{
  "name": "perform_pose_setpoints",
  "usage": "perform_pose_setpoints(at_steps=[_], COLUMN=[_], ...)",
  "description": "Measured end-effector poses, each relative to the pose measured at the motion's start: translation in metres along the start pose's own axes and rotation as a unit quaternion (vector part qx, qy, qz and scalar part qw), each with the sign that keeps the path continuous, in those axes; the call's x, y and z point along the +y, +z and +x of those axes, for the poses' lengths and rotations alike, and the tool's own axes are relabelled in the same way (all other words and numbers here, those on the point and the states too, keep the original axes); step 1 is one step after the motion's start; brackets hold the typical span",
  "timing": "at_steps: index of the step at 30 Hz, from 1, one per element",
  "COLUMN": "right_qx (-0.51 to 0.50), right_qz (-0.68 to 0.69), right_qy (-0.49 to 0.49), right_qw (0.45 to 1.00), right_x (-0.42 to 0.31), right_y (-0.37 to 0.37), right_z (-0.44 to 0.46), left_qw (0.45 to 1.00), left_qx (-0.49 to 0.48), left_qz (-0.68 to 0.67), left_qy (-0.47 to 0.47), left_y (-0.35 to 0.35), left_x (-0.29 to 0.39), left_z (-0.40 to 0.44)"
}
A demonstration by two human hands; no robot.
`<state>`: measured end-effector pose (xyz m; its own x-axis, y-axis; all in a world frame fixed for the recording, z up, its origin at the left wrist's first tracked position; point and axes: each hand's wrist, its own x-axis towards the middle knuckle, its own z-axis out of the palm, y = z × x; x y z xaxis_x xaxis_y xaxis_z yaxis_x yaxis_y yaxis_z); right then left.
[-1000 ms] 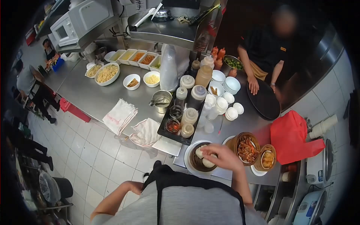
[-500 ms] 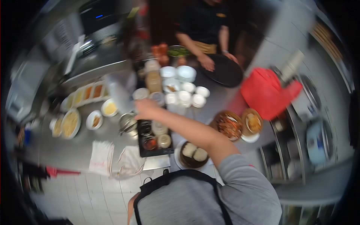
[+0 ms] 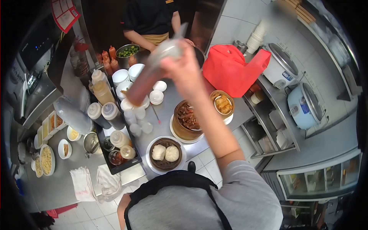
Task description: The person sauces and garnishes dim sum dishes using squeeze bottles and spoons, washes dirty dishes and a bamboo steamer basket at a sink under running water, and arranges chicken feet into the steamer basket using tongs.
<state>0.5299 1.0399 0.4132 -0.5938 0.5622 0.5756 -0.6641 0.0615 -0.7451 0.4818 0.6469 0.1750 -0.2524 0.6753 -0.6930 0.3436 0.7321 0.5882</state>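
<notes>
My right hand (image 3: 180, 63) is wrapped round a squeeze bottle (image 3: 147, 74) with reddish-brown contents, blurred by motion. The bottle is tilted, its lower end over the white bowls. My left hand is hidden; only part of that arm shows beside my apron. Near my body, two white buns (image 3: 165, 153) lie in a dark round steamer (image 3: 165, 165) on a white plate (image 3: 180, 164). Behind them stands a bamboo steamer (image 3: 184, 132) of reddish-brown food, partly covered by my forearm. A smaller steamer (image 3: 223, 104) holds yellow pieces.
At the left, a black tray (image 3: 122, 168) holds bottles and jars. Folded towels (image 3: 82, 184) lie on the left counter. A red bag (image 3: 226, 69) stands at the back, beside rice cookers (image 3: 304, 105). Across the counter stands a person (image 3: 147, 19) in black.
My right hand has gone from the buns to the bottle tray and now holds a raised bottle. The view has turned to the right.
</notes>
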Motion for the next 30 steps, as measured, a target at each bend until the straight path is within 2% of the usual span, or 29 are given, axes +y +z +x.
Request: perform_pose_setpoints(at_steps=[2, 4, 6, 8, 9, 10, 11, 12, 14, 15, 16, 18, 19, 20, 22, 26, 29, 30], right_qx=[-0.048, -0.03, -0.052, -0.128, -0.138, -0.227, -0.304, -0.312, -0.4, -0.43, -0.436, -0.473, -0.471, -0.471, -0.432, -0.43, -0.46, -0.428], right_qz=[0.089, -0.003, -0.128, -0.257, -0.25, -0.419, -0.569, -0.562, -0.647, -0.66, -0.656, -0.678, -0.682, -0.679, -0.697, -0.7, -0.679, -0.675], right_qy=[0.049, 0.135, 0.24, 0.31, 0.313, 0.254, 0.179, 0.177, 0.221, 0.212, 0.206, 0.202, 0.198, 0.196, 0.151, 0.138, 0.141, 0.145], right_qw=[0.994, 0.99, 0.961, 0.906, 0.906, 0.842, 0.743, 0.745, 0.611, 0.578, 0.58, 0.525, 0.524, 0.528, 0.552, 0.553, 0.555, 0.583], right_x=[-0.032, -0.053, -0.058, -0.07, -0.071, -0.069, -0.067, -0.067, -0.069, -0.072, -0.073, -0.07, -0.069, -0.064, -0.054, -0.054, -0.059, -0.06], right_y=[-0.038, -0.083, -0.134, -0.16, -0.176, -0.193, -0.202, -0.208, -0.214, -0.21, -0.208, -0.203, -0.199, -0.199, -0.204, -0.216, -0.224, -0.227], right_z=[-0.004, -0.019, -0.034, -0.051, -0.058, -0.066, -0.072, -0.076, -0.081, -0.081, -0.079, -0.079, -0.078, -0.077, -0.075, -0.072, -0.075, -0.072], left_qw=[1.0, 1.0, 1.0, 1.0, 1.0, 1.0, 0.999, 0.998, 0.994, 0.993, 0.992, 0.983, 0.972, 0.972, 0.959, 0.973, 0.973, 0.97], left_qx=[-0.003, -0.002, 0.002, 0.01, 0.016, 0.022, 0.028, 0.037, 0.058, 0.073, 0.088, 0.103, 0.111, 0.114, 0.152, 0.157, 0.137, 0.149], left_qz=[0.002, 0.001, -0.004, -0.007, -0.01, -0.018, -0.03, -0.047, -0.095, -0.092, -0.088, -0.148, -0.202, -0.2, -0.239, -0.168, -0.176, -0.181], left_qy=[0.007, 0.013, 0.017, 0.015, 0.011, 0.006, 0.003, 0.0, 0.004, 0.003, 0.002, 0.016, 0.037, 0.034, -0.019, -0.011, -0.06, -0.057], left_y=[0.015, 0.033, 0.048, 0.064, 0.072, 0.081, 0.089, 0.097, 0.111, 0.115, 0.119, 0.138, 0.147, 0.151, 0.157, 0.14, 0.133, 0.131], left_x=[0.023, 0.05, 0.077, 0.101, 0.111, 0.118, 0.125, 0.13, 0.14, 0.153, 0.161, 0.151, 0.144, 0.144, 0.145, 0.169, 0.184, 0.194], left_z=[0.009, 0.018, 0.028, 0.035, 0.038, 0.038, 0.04, 0.042, 0.041, 0.038, 0.036, 0.041, 0.044, 0.042, 0.043, 0.031, 0.028, 0.024])
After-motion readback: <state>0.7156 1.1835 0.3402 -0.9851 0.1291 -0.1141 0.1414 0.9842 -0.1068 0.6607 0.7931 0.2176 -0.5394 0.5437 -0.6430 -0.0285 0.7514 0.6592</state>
